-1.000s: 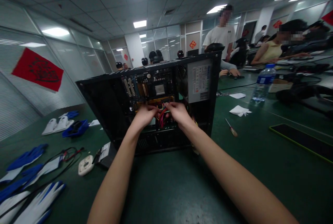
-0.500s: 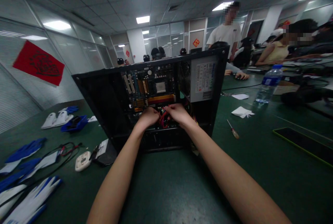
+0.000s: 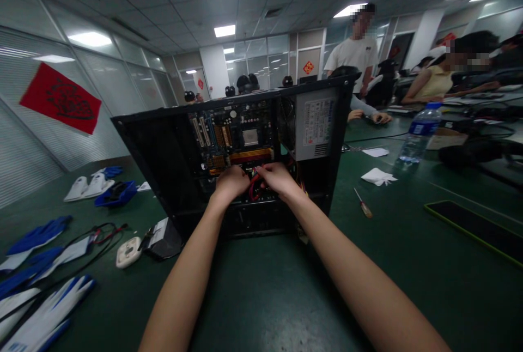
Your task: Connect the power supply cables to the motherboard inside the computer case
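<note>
An open black computer case (image 3: 147, 150) stands on the green table, its inside facing me. The motherboard (image 3: 241, 128) and the grey power supply (image 3: 314, 128) show inside it. My left hand (image 3: 232, 183) is closed near the lower edge of the motherboard, its fingertips hidden in the dark. Close beside it, my right hand (image 3: 278, 178) pinches thin red cables (image 3: 255, 187), which loop down between the two hands. Whether the left fingers also hold a cable cannot be seen.
Blue-white gloves (image 3: 53, 314), a white round-cornered object (image 3: 128, 252) and a blue tray (image 3: 116, 194) lie to the left. On the right are a screwdriver (image 3: 363, 204), a tissue (image 3: 378, 176), a water bottle (image 3: 420, 133) and a black, green-edged slab (image 3: 474, 232). Other people sit and stand beyond.
Both hands stay at the same spot in the case, with small finger movements. The red cables between them have shifted slightly. The case appears a little further left in view.
</note>
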A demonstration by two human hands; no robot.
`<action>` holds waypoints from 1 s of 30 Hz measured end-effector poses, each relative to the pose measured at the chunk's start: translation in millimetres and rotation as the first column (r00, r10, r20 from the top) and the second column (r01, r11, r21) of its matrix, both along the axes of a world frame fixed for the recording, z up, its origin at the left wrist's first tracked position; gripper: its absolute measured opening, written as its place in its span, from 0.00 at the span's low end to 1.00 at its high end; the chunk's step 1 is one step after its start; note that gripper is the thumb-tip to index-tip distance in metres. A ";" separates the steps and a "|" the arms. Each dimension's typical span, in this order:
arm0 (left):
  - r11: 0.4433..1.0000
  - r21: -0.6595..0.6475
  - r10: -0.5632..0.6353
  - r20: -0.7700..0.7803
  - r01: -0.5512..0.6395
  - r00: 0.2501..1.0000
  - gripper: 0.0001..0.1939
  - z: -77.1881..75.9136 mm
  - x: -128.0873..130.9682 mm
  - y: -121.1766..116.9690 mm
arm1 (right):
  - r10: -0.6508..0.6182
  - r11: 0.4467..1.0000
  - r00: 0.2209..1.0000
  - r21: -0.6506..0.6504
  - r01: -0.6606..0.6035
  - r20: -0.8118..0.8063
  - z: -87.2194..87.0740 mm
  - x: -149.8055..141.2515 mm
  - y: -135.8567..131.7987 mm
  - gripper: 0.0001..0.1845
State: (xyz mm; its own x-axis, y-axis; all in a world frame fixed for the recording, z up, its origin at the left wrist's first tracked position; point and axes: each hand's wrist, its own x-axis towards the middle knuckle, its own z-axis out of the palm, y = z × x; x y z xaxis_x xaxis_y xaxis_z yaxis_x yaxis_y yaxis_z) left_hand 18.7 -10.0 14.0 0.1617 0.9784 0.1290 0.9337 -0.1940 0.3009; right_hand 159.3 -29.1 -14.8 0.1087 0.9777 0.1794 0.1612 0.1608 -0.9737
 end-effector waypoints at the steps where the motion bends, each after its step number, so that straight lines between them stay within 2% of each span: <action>1: 1.000 0.006 0.001 -0.004 0.000 1.000 0.15 0.1 1.6 -0.2 | 0.002 1.000 1.000 0.004 -0.002 0.004 0.1 0.0 -0.3 0.18; 13: 0.998 0.053 -0.038 0.030 0.037 0.999 0.16 -11.6 1.1 0.2 | 0.032 0.996 0.999 -0.081 -0.031 0.004 7.8 -1.1 -6.5 0.16; 16: 0.999 0.051 -0.016 0.031 0.014 0.999 0.16 -14.4 2.5 -0.5 | 0.035 0.994 0.999 -0.102 -0.032 0.028 9.0 -2.5 -6.7 0.17; 19: 0.999 0.050 -0.006 0.038 0.004 0.999 0.16 -16.7 1.9 0.3 | 0.019 0.991 1.000 -0.130 -0.021 -0.016 10.5 -4.5 -8.0 0.17; 24: 0.998 0.031 -0.052 0.083 0.049 0.995 0.15 -20.2 -3.2 8.1 | -0.006 0.969 0.996 -0.245 -0.017 -0.093 12.2 -4.6 -8.0 0.16; 30: 0.998 0.030 -0.053 0.103 0.051 0.993 0.14 -22.1 -5.7 14.3 | -0.038 0.887 0.981 -0.459 -0.056 -0.192 14.5 -3.4 -2.5 0.13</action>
State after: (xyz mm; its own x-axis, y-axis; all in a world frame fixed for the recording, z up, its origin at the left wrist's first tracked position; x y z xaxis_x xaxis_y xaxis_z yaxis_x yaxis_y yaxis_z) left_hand 13.0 4.3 -8.1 0.1966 0.9650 0.1738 0.8861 -0.2507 0.3898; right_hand 155.9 -31.6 -0.3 0.0857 0.9456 -0.3140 -0.0331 -0.3122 -0.9494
